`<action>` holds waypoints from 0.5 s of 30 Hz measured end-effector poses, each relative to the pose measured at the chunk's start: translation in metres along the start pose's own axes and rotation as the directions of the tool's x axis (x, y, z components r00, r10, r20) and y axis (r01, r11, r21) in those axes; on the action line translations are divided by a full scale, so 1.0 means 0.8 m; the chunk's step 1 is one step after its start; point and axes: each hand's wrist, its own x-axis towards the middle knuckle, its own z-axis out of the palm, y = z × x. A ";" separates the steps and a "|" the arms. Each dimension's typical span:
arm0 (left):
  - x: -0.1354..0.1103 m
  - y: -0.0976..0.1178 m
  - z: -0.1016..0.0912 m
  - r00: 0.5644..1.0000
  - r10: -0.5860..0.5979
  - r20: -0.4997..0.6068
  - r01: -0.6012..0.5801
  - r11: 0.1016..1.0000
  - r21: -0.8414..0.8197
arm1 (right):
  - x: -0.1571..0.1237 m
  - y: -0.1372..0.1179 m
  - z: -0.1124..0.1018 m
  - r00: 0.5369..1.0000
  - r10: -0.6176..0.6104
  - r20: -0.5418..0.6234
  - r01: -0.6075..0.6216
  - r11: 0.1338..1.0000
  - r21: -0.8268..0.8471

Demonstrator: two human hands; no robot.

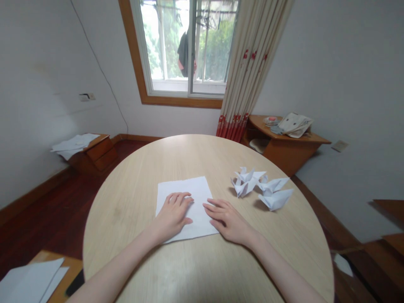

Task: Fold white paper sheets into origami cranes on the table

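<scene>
A white sheet of paper [192, 191] lies flat near the middle of a round wooden table [132, 202]. My left hand [173, 214] rests palm down on the sheet's left half, fingers stretched out. My right hand [225, 219] lies flat on the sheet's right edge, fingers extended toward the left hand. Neither hand grips anything. To the right of the sheet sit several folded white paper figures [261, 187], clear of both hands.
A low wooden cabinet [94, 153] with papers stands at the left wall. A corner desk [284, 145] with a bag is behind the table by the curtain [249, 71]. Loose white sheets [28, 282] lie at bottom left.
</scene>
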 end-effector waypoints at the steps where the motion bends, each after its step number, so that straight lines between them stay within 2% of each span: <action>1: 0.000 -0.001 0.000 1.000 0.004 -0.004 -0.004 1.000 0.011 | 0.000 -0.001 -0.001 1.000 0.005 0.009 -0.005 1.000 0.001; 11: 0.001 -0.009 0.003 1.000 0.003 -0.016 -0.001 0.991 0.130 | 0.000 -0.004 -0.003 0.999 0.022 0.048 -0.023 1.000 0.019; 15: 0.001 -0.013 0.009 0.999 -0.028 -0.036 0.034 0.986 0.166 | 0.000 -0.008 -0.003 0.998 0.015 0.063 -0.017 0.999 0.034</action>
